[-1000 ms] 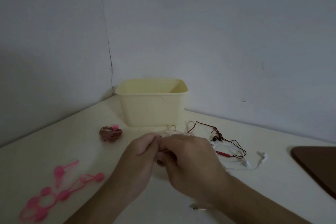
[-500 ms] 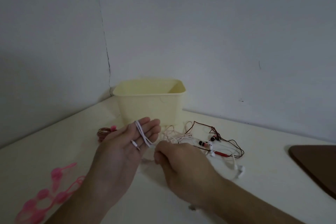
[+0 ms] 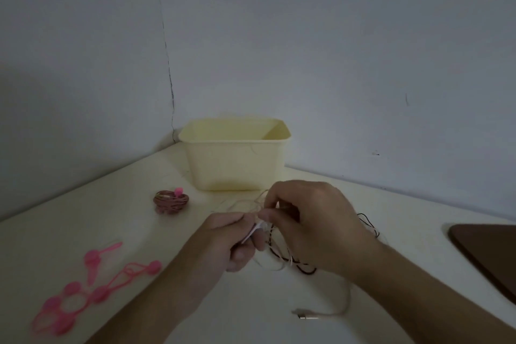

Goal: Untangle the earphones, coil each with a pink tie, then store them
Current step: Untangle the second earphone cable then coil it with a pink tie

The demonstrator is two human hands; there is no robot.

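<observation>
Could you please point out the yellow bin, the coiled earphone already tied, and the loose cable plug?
yellow bin (image 3: 234,167), head view, on its front wall.
coiled earphone (image 3: 171,201), head view, on the wound cable bundle.
cable plug (image 3: 303,315), head view, on the connector lying on the table.

cords (image 3: 282,257): mostly hidden behind right hand (image 3: 312,220)
ties (image 3: 83,285): blurred, count unclear
brown slab (image 3: 491,254): cut off at right edge
bin (image 3: 234,165): inside unseen
</observation>
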